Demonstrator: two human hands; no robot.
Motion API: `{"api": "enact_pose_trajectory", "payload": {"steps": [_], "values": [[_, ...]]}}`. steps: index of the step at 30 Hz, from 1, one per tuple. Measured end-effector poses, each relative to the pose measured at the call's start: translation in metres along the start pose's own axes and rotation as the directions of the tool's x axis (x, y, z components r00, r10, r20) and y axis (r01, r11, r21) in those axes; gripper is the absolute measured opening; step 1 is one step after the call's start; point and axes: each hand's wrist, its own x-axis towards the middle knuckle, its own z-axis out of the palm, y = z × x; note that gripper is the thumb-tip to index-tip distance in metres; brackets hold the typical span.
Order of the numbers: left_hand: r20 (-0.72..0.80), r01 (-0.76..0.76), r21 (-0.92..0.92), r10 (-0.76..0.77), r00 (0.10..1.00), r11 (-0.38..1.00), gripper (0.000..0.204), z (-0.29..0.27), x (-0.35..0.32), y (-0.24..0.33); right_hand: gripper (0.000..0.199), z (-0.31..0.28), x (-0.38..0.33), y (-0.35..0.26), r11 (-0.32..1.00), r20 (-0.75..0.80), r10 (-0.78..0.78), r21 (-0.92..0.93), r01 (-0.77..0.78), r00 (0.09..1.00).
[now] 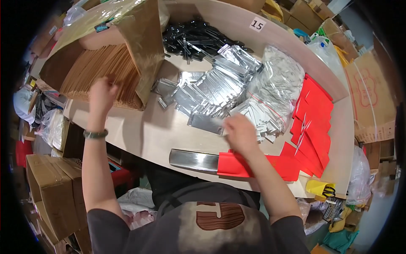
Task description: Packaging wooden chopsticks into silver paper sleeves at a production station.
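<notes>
My left hand [101,96] is at the mouth of a large cardboard box [151,55] lying on its side, against the packed row of flat brown cardboard pieces [101,67]. Its fingers are curled and a little blurred; whatever they grip is hidden. My right hand [242,134] is closed in a pinch beside a flat silver packet [204,123], and a pale bit shows blurred at its fingertips. Beyond it are a heap of silver packets [220,84] and a pile of small white pieces [256,118]. Below my right wrist, a red sleeve [232,165] covers one end of a curved metal strip [192,160].
Black glossy items [190,40] are heaped at the back. A clear bag of white pieces [277,72] stands beside the silver heap. Red sleeves [315,122] spread along the right. A yellow holder with scissors [319,188] sits at the front right corner. A raised rim [237,21] borders the table.
</notes>
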Motion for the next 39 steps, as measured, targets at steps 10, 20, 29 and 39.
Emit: {"api": "enact_pose_trajectory", "payload": {"steps": [10, 20, 29, 39], "values": [[0.180, -0.032, 0.204, -0.006, 0.984, 0.978, 0.017, 0.033, 0.002, -0.006, 0.018, 0.010, -0.009, -0.055, 0.943, 0.153, -0.248, 0.263, 0.203, 0.957], [0.445, 0.446, -0.708, -0.144, 0.884, 0.548, 0.013, 0.023, -0.178, 0.018, 0.029, -0.040, -0.067, -0.050, 0.938, 0.194, -0.239, 0.300, 0.174, 0.952], [0.467, 0.076, -0.563, 0.241, 0.851, 0.823, 0.017, 0.071, -0.196, 0.127, 0.041, -0.019, -0.076, -0.038, 0.925, 0.339, -0.364, 0.245, 0.292, 0.868], [0.513, 0.148, -0.687, 0.330, 0.793, 0.712, 0.069, 0.056, -0.202, 0.206, 0.045, -0.025, -0.069, -0.030, 0.969, 0.269, -0.204, 0.192, 0.155, 0.941]]}}
